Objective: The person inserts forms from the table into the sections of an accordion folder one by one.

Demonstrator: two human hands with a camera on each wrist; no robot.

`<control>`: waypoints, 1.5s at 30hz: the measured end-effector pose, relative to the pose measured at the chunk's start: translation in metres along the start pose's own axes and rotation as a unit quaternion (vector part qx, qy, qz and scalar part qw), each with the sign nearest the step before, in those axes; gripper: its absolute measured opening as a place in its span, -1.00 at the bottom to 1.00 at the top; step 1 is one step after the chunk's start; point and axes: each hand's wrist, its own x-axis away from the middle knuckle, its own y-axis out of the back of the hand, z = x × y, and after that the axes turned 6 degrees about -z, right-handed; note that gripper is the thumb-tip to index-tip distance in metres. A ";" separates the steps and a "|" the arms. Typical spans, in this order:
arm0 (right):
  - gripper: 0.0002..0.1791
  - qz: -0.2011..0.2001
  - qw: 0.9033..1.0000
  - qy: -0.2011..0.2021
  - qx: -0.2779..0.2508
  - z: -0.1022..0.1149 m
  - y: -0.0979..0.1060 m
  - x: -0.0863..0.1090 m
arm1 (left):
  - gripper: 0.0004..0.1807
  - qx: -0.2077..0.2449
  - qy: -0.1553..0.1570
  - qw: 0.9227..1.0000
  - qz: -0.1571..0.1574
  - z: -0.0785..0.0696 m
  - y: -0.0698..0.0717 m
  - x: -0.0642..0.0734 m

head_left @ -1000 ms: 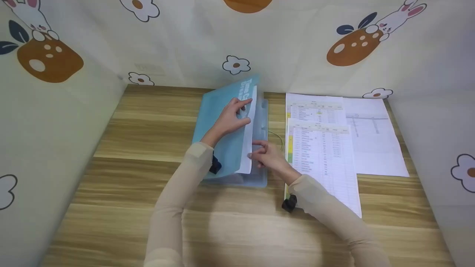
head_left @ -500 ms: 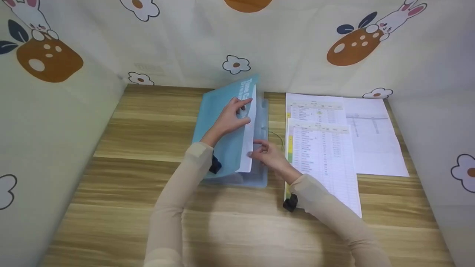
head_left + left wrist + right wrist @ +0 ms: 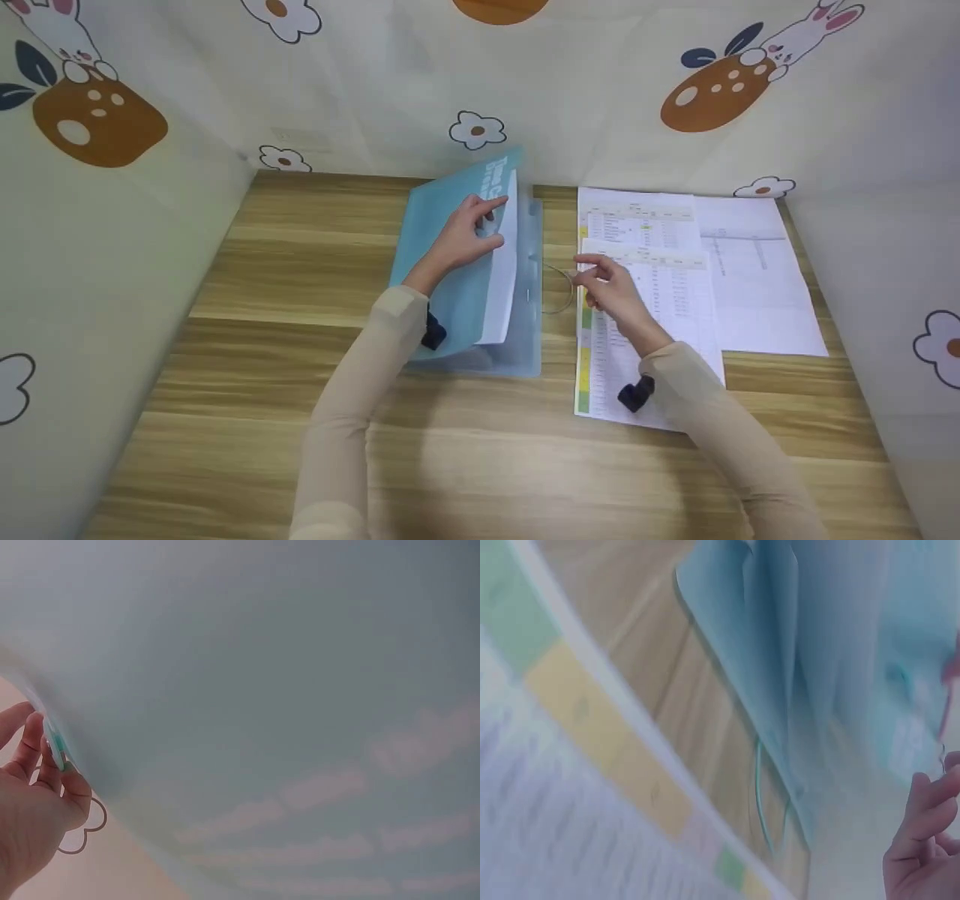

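Observation:
A light-blue plastic document folder (image 3: 450, 300) with white lettering lies half open in the middle of the wooden table. My left hand (image 3: 465, 236) holds up its front cover; in the left wrist view the fingertips (image 3: 54, 772) pinch the cover's edge. White paper (image 3: 499, 300) shows along that edge, inside the folder. To the right, my right hand (image 3: 611, 292) hovers over the left edge of a printed sheet (image 3: 664, 322), fingers loosely bent and nothing seen between them. A thin elastic loop (image 3: 562, 307) sticks out from the folder towards this hand.
The printed sheet overlaps another table-printed sheet (image 3: 637, 206) behind it. Further right lies a paler sheet (image 3: 765, 307). Cloth walls (image 3: 375, 90) with rabbits and flowers enclose the table (image 3: 247, 375) at the back and both sides.
My right hand has left the paper at the folder's edge and moved right and slightly away, to the printed sheets. The left hand keeps holding the cover, almost still.

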 end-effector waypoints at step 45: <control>0.15 -0.061 0.962 -0.067 0.258 -0.145 0.198 0.012 | -0.35 0.002 0.016 1.000 0.008 -0.001 0.001 0.001</control>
